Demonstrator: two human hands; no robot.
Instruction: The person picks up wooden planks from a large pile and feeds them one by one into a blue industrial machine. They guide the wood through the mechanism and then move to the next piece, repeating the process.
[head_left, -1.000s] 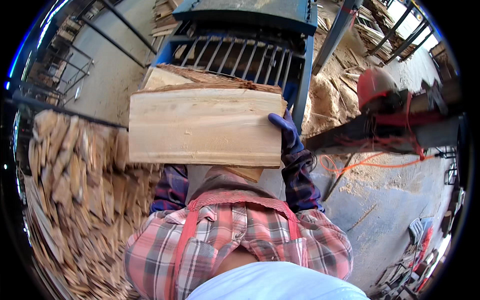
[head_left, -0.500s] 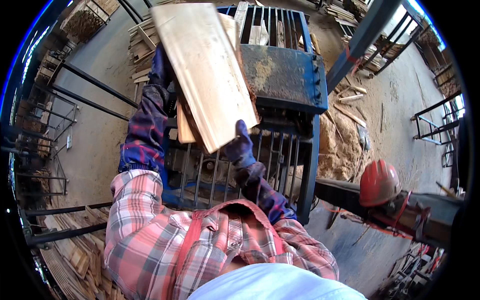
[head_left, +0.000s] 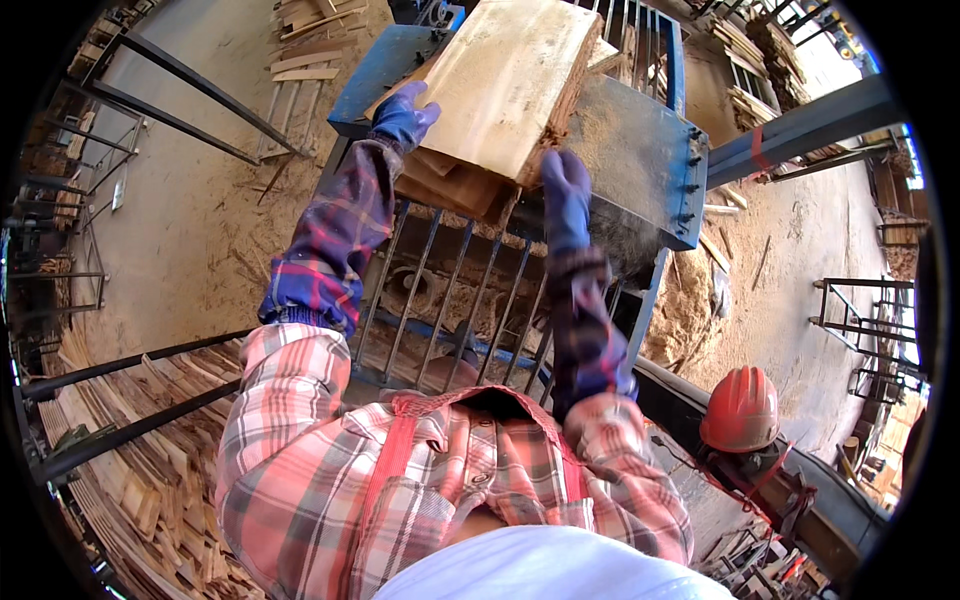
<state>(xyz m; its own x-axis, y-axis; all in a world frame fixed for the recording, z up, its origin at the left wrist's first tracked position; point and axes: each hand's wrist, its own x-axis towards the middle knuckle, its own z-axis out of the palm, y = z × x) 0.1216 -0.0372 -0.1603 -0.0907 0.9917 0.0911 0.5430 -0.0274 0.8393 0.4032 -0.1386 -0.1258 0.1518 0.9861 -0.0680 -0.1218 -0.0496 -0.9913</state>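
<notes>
A pale wooden board [head_left: 515, 75] with a bark edge lies on top of other boards [head_left: 455, 178] on a blue metal machine. My left hand [head_left: 405, 115], in a blue glove, is at the left side of the boards, its fingers apart. At the near right corner of the board, beside the bark edge, is my right hand [head_left: 567, 195], also gloved in blue. Its fingers point away from me, stretched out, and are slightly blurred. Neither hand's fingers wrap round the wood as far as I can see.
The blue machine [head_left: 640, 150] has a barred frame [head_left: 470, 290] in front of me. A red hard hat [head_left: 740, 410] rests on a dark beam at right. Stacked wood strips [head_left: 150, 440] lie at lower left behind black rails [head_left: 140, 430]. Sawdust [head_left: 685, 310] is heaped right of the machine.
The raised, tilted board has come down onto the other boards. My left hand has come into sight from behind it, and my right hand has shifted right and away from me. The view has turned.
</notes>
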